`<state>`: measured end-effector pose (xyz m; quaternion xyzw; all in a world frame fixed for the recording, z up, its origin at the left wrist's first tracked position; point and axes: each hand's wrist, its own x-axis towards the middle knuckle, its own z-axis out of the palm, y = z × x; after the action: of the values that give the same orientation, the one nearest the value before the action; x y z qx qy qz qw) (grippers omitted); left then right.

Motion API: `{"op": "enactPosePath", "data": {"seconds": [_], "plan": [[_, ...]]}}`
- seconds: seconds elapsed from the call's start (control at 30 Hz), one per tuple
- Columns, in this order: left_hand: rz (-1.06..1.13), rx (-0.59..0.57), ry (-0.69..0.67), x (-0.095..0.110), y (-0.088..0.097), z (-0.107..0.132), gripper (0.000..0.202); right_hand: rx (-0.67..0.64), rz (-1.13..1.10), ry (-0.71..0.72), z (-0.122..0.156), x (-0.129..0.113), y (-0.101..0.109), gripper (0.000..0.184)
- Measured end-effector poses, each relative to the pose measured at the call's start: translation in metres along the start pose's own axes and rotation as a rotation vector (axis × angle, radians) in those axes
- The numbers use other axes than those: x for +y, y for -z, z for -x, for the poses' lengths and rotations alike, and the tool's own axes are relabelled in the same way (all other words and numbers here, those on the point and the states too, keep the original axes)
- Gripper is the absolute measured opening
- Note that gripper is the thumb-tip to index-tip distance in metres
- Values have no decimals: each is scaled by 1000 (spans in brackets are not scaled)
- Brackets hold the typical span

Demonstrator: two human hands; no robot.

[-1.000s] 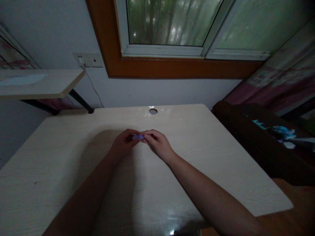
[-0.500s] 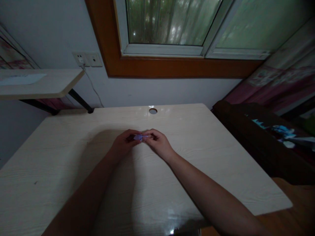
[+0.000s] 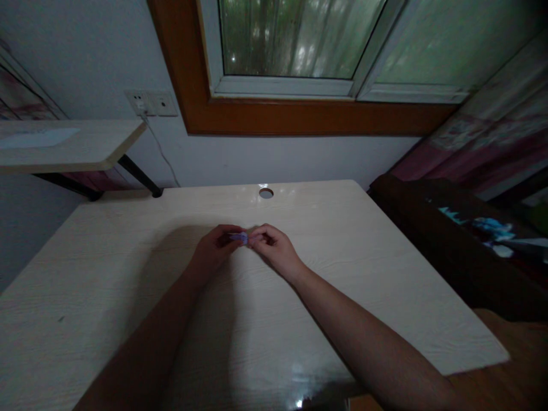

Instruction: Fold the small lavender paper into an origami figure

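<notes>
Between my two hands is a small light-purple piece (image 3: 244,238), thin and folded-looking, perhaps paper; its exact kind is too small to make out. My left hand (image 3: 217,245) pinches its left side between thumb and fingers. From the other side, my right hand (image 3: 271,242) closes thumb and fingertips on its right end. The fingertips of both hands nearly meet and cover part of the piece. Both hands are low over the pale wooden table (image 3: 325,240), near its far half.
A round cable hole (image 3: 266,193) lies near the table's back edge. At left a raised shelf (image 3: 85,149) stands on black legs. A white cord (image 3: 162,151) runs down from the wall socket (image 3: 150,103). Dark furniture (image 3: 428,228) stands beyond the right edge, below a curtain.
The purple piece has turned or been refolded between my fingers and looks more bunched at its middle. My hands stay in nearly the same place, still pinching it.
</notes>
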<state>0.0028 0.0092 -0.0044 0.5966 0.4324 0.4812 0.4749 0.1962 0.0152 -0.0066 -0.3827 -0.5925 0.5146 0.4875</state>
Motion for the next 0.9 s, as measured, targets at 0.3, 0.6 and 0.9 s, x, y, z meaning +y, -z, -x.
{"op": "enactPosePath", "data": {"seconds": [0.3,0.6,0.9], "plan": [[55,-11,7,-2,0,2,36,-33,-60,-40,1,2,-2,25],[-15,11,-39,5,0,4,25,-25,-3,12,4,2,-4,26],[-52,24,-163,5,2,6,11,-21,64,80,6,2,-8,26]]}}
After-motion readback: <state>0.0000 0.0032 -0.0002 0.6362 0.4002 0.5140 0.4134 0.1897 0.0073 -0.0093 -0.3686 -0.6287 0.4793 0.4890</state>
